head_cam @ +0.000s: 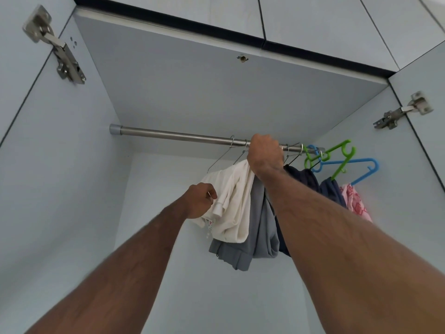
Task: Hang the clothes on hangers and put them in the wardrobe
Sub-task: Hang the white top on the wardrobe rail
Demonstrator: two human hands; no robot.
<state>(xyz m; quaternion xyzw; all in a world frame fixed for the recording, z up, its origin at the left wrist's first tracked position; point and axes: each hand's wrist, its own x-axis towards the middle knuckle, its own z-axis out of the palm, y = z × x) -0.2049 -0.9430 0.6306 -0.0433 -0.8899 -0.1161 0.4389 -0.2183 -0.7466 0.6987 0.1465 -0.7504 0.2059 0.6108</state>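
Right hand [265,151] at centre frame, fingers curled over the metal rail [183,136], which runs long-axis from the left wall across to the right, dipping slightly rightward; whether a hanger hook sits inside the grip cannot be told. Left hand [199,201] lower, left of centre, fingers curled at the cream garment [231,201], a wire loop at the fingertips; cream garment draped downward off a wire hanger [220,156], grey cloth [260,237] beside it; green hanger [337,153] and blue hanger [361,169] tilted at the rail's right end.

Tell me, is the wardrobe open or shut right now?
Open. Both doors are swung out, baring their hinges, and the rail inside shows, with the right hand up at it above the hanging white garment.
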